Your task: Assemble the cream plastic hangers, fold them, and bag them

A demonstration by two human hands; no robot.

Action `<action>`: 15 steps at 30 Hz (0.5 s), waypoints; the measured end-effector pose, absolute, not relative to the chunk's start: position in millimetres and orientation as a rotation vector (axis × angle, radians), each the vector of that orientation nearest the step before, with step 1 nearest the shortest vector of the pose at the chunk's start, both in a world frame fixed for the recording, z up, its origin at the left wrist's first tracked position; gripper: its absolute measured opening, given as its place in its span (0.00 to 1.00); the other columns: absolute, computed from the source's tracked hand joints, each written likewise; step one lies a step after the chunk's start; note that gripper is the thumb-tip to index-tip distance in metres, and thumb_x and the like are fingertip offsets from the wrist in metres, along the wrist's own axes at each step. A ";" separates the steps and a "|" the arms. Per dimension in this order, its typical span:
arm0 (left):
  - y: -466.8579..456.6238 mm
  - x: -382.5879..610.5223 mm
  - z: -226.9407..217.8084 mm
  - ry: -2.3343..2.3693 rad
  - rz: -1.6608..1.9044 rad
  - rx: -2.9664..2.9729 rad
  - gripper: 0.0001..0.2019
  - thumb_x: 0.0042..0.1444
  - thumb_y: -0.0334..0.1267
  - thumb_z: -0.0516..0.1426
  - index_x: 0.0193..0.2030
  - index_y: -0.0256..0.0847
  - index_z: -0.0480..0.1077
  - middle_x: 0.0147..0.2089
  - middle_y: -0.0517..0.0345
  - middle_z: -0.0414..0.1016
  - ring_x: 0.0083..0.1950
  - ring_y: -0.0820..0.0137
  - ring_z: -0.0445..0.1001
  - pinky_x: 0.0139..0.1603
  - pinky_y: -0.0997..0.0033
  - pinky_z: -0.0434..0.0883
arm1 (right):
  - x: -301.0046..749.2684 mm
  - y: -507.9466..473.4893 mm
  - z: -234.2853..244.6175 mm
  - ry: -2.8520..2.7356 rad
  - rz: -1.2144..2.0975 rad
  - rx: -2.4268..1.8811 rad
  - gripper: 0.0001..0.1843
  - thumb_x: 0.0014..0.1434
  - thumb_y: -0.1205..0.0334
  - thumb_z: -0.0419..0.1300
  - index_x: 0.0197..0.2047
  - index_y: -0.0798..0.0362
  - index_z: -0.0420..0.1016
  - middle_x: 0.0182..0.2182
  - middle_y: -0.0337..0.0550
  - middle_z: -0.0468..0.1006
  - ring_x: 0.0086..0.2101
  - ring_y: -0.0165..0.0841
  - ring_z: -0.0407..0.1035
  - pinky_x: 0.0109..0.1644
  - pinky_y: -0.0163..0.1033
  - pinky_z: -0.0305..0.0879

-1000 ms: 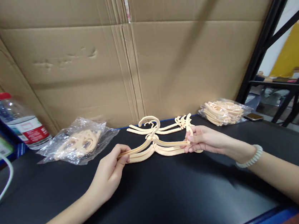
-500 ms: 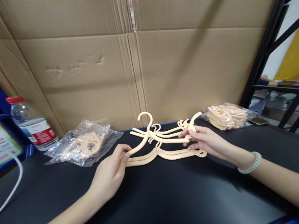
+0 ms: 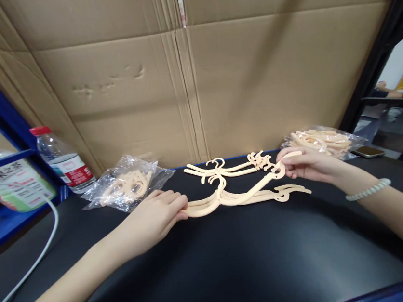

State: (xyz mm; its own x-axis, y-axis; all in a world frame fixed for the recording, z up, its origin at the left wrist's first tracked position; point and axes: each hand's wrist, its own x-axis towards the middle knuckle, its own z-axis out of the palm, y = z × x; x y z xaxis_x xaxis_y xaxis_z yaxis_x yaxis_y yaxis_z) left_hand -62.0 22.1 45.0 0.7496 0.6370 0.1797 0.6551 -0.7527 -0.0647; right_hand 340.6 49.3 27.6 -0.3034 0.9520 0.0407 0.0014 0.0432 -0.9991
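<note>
Cream plastic clothes hangers lie in front of me on the black table (image 3: pixel 215 270). My left hand (image 3: pixel 163 213) is closed around the left end of the front hanger (image 3: pixel 203 212), which rests over other hangers. The fingers of my right hand (image 3: pixel 303 166) pinch a small curved hanger piece (image 3: pixel 279 170) at the raised right end of that hanger. Whether the piece is joined to the hanger arm I cannot tell. Behind them lie more hangers (image 3: pixel 238 171) and a cluster of small curved pieces (image 3: pixel 258 159).
Clear bags of cream hanger parts lie left (image 3: pixel 127 183) and right (image 3: pixel 322 139). A red-capped water bottle (image 3: pixel 66 161) and a white cable (image 3: pixel 49 241) are at the left. A phone (image 3: pixel 369 152) lies at the right. A cardboard sheet (image 3: pixel 126 96) stands behind.
The hanger in my hands has come down onto the ones beneath it, its hook tipping over. My right hand has moved right with the curved piece. The view has tilted downward.
</note>
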 end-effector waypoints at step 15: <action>23.8 -56.7 30.2 -0.864 -0.188 -2.850 0.11 0.67 0.37 0.46 0.39 0.41 0.68 0.36 0.56 0.71 0.38 0.65 0.68 0.45 0.64 0.61 | 352.0 48.2 34.8 -2.453 1.007 -1.332 0.16 0.51 0.49 0.66 0.31 0.56 0.79 0.28 0.44 0.79 0.31 0.34 0.71 0.35 0.38 0.65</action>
State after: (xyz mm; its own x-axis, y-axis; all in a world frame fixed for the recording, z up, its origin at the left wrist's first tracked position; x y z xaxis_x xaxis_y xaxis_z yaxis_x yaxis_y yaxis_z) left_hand -56.7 23.8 30.2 0.8257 0.5395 0.1651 0.5592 -0.8212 -0.1136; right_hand 352.0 48.2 34.8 -0.5850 0.7953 -0.1588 0.6776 0.3718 -0.6345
